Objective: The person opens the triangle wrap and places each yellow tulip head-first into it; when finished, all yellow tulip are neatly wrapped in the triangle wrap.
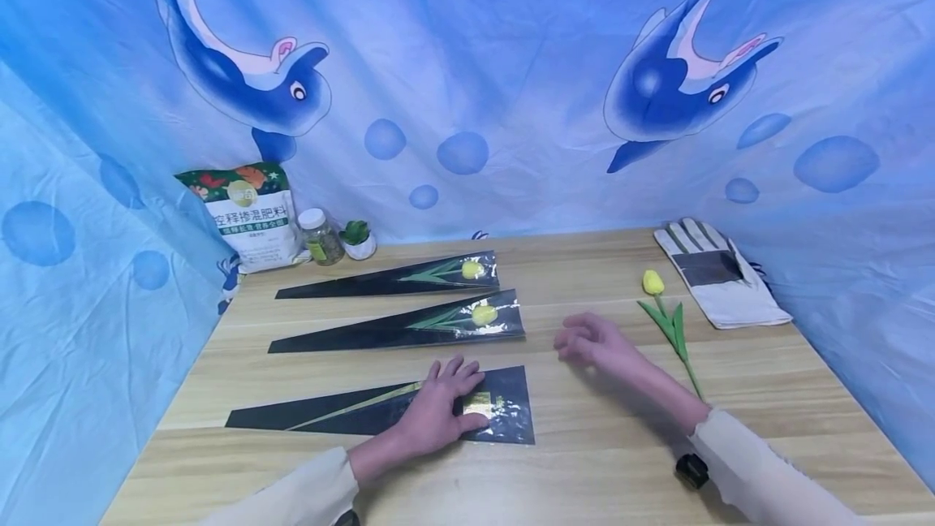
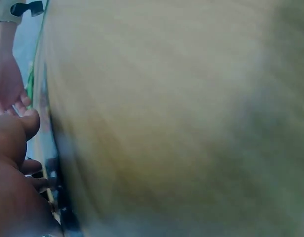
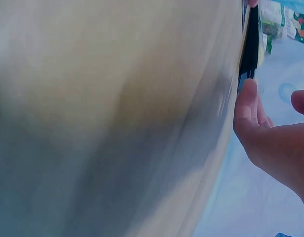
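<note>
My left hand rests flat, fingers spread, on the nearest black flower sleeve, which is long, tapered and has a gold patch. Right of that sleeve, my right hand hovers over the wood with loosely bent fingers and nothing in them. Behind lie two more black sleeves, a middle one and a far one, each with a yellow tulip showing through its clear front. A loose yellow tulip with green leaves lies beyond my right forearm, which overlaps its lower stem. Blurred tabletop fills most of both wrist views.
A white work glove lies at the back right of the wooden table. At the back left stand a fertilizer bag, a lidded jar and a small potted plant. Blue dolphin-print curtain surrounds the table.
</note>
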Demonstrator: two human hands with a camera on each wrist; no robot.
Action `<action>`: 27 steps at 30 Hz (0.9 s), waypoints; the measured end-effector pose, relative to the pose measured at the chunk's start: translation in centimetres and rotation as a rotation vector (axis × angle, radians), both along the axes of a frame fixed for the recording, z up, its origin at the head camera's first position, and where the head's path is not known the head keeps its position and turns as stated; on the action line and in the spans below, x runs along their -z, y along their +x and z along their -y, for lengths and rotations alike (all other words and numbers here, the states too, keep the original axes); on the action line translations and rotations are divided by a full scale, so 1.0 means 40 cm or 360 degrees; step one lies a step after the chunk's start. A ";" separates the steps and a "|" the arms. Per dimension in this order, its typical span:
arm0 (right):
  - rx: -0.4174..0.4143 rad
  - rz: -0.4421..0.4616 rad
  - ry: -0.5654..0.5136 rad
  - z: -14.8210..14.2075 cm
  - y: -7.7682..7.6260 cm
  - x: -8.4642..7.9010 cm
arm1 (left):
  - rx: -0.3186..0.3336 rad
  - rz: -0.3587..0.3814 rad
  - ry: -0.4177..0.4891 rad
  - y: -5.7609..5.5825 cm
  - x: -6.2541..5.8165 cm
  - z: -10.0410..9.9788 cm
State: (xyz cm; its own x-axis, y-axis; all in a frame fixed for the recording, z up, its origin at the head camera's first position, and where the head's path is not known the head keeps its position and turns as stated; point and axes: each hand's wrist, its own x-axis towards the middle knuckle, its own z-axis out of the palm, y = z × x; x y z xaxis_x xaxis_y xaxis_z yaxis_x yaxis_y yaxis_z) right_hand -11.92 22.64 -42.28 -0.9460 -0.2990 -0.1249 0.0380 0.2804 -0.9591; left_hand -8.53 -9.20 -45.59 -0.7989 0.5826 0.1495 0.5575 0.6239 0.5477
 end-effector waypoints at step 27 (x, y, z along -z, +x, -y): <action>-0.0147 0.0016 -0.0102 0.042 0.040 0.026 | -0.0061 -0.0086 0.0077 0.000 0.035 -0.015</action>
